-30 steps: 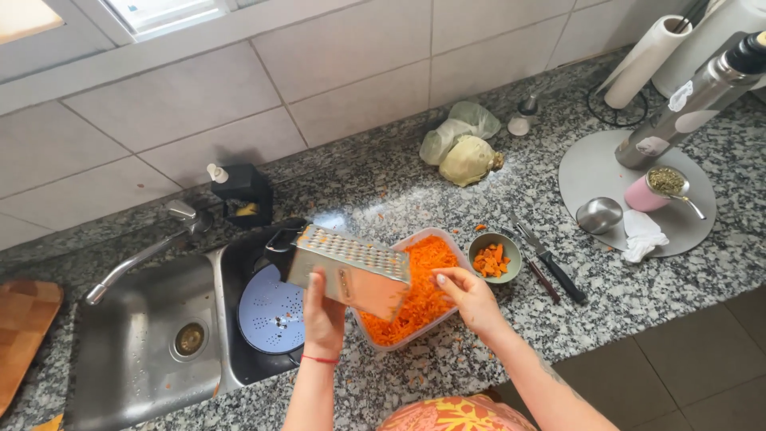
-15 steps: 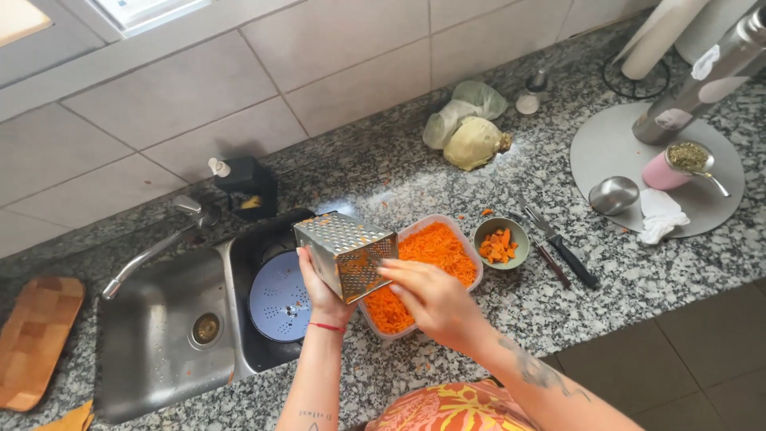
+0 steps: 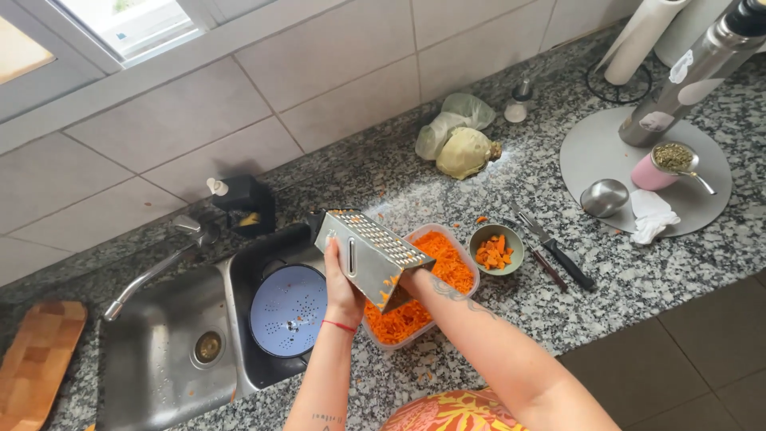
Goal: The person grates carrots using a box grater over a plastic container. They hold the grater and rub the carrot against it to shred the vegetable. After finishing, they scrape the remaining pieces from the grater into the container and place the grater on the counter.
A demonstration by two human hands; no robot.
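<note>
While the head view looks down on a speckled granite counter (image 3: 670, 279), the left hand (image 3: 341, 281) grips a metal box grater (image 3: 369, 254), fingers wrapped firmly around its flat side. The grater is tilted, its open bottom turned toward the right and held just above a clear plastic container (image 3: 469, 259) full of grated carrot (image 3: 407, 315). The right hand (image 3: 408, 281) is at the grater's open bottom end, mostly hidden behind the metal, so I cannot tell how its fingers are set; the forearm runs down toward the lower right of the container.

Taking the container as the landmark: just to its right stands a small green bowl (image 3: 496, 249) with orange carrot pieces, and beyond the bowl two dark-handled pieces of cutlery (image 3: 558, 254) lie on the counter. To the container's left is the steel sink (image 3: 152, 351), with a round pale blue perforated lid or strainer (image 3: 289, 310) in the nearer basin and a tap (image 3: 159, 263) arching over it. A wooden board (image 3: 36, 359) lies far left of the sink. Behind the container, toward the tiled wall, sits a cabbage (image 3: 467, 152) beside a crumpled bag. Far right of the container, a round grey tray (image 3: 590, 156) carries a tall steel flask (image 3: 694, 76), a pink cup (image 3: 650, 172) and a small steel bowl (image 3: 603, 197).
</note>
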